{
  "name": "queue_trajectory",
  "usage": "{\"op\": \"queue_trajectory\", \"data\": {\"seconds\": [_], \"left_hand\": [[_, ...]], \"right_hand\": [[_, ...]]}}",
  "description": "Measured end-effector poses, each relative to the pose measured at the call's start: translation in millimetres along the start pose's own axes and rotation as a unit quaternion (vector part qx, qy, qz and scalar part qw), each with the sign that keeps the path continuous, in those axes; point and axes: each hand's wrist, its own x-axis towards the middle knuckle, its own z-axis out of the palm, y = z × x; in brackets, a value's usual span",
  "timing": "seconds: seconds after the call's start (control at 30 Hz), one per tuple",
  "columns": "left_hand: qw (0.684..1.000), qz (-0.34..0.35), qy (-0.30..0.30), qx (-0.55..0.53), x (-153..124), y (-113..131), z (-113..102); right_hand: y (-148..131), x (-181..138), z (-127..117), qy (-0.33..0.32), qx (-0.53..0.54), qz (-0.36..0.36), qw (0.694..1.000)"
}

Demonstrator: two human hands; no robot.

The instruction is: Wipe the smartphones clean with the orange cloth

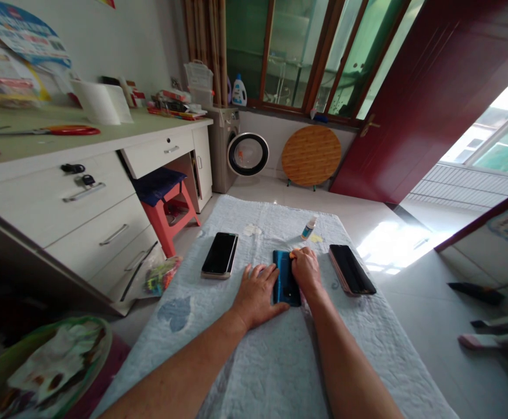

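We were in a home, by the look of it; we saw a washing machine point(221, 154) with its round door swung open, a detergent bottle point(238, 93) by the window point(297, 52), and a brown curtain point(205, 35) beside it; on the left we had a long desk point(195, 138) with drawers point(92, 186) and a cushioned stool point(169, 224) tucked below; we also noticed a round wooden tabletop point(311, 154) propped by the wall, a bin point(114, 355), a broom point(476, 292) and a quilted cloth point(258, 378) over the table.
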Motion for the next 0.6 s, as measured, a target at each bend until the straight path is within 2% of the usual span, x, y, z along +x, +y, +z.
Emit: {"op": "queue_trajectory", "data": {"seconds": [0.17,0.4,0.5,0.6], "left_hand": [[1.0,-0.003,0.001,-0.002,0.3,0.7,-0.5],[1.0,0.002,0.002,-0.007,-0.3,2.1,-4.0],[1.0,0.0,0.001,-0.006,-0.2,1.9,-4.0],[1.0,-0.002,0.003,0.0,0.1,1.5,-3.0]], "right_hand": [[-13.4,-3.0,-1.7,-0.028,0.01,-0.054,0.998],[-25.2,-8.7,-0.9,-0.05,0.049,-0.173,0.982],[-20.1,-6.6,0.5,-0.043,0.053,-0.171,0.983],[-12.2,-1.5,2.8,-0.026,0.041,-0.128,0.991]]}}
